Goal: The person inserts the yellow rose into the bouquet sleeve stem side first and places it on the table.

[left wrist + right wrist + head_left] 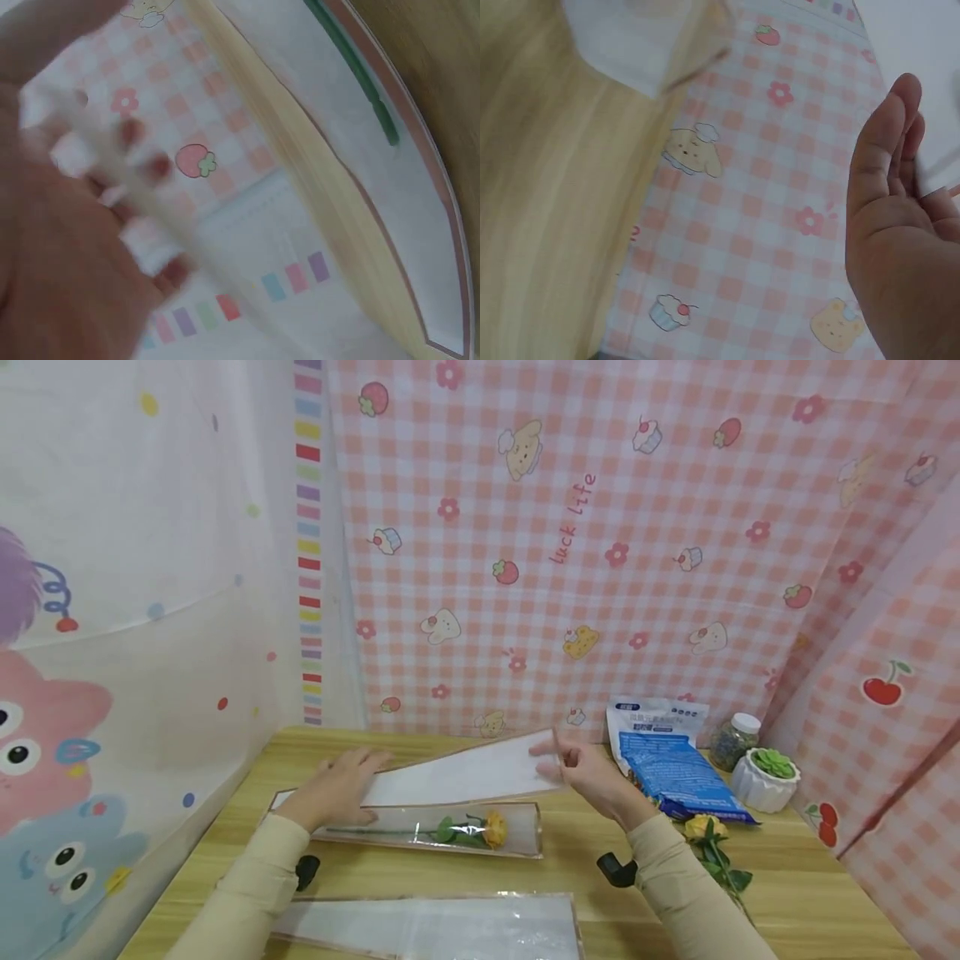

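A white tapered flower sleeve [465, 772] with a thin brown border is raised off the table between my two hands. My left hand [341, 787] holds its narrow end; in the left wrist view that hand [67, 240] is blurred, with the sleeve seen nearly edge-on across the curled fingers. My right hand [588, 772] pinches the wide end near its corner, thumb and fingers together in the right wrist view [900, 195]. Just in front lies a clear-fronted sleeve holding a yellow rose [495, 829], its green stem [360, 75] pointing left.
Another white sleeve [450, 927] lies at the table's front edge. On the right are a loose yellow rose [707, 827], a blue-and-white pouch [667, 764], a white-capped jar [735, 742] and a succulent in a white pot [765, 783]. Patterned curtains [525, 568] border the table.
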Demonstrator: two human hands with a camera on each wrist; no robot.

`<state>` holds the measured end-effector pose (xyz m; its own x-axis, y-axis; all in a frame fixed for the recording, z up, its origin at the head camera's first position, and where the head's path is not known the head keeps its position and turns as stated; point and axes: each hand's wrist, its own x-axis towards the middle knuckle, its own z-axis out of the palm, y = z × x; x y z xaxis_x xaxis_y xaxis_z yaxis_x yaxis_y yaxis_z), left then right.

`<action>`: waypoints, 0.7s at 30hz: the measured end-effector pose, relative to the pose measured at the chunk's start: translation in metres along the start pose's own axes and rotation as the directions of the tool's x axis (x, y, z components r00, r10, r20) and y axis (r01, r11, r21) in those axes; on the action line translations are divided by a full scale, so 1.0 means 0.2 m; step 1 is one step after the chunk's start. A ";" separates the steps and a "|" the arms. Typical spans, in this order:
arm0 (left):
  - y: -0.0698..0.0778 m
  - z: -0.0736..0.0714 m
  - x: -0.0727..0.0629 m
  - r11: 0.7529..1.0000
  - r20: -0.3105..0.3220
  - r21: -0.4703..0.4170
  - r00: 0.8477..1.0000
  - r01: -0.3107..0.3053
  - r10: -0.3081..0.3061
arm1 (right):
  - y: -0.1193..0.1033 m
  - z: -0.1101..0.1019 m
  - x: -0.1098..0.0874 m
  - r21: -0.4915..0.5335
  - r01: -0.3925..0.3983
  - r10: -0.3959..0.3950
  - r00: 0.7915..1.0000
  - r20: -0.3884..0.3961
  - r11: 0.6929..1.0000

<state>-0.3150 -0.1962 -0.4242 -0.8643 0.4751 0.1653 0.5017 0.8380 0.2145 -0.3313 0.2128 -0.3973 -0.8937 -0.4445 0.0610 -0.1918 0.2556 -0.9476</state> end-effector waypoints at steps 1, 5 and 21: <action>0.00 0.01 -0.01 1.000 0.019 -0.023 1.000 0.019 -0.019 | 0.01 0.01 0.00 0.007 -0.012 0.012 1.000 0.002 1.000; 0.08 0.01 0.00 0.994 0.017 -0.111 1.000 -0.005 0.007 | 0.04 0.07 0.00 -0.049 -0.041 0.043 0.998 0.037 0.998; 0.75 0.04 0.29 0.898 -0.088 0.138 0.898 -0.418 0.431 | -0.02 0.24 -0.03 -0.195 0.052 -0.027 0.992 0.126 0.980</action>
<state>-0.2897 -0.0407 -0.3902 -0.5564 0.7646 0.3252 0.8067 0.5909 -0.0091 -0.3060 0.1740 -0.4083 -0.8301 -0.5557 0.0470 -0.3130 0.3944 -0.8640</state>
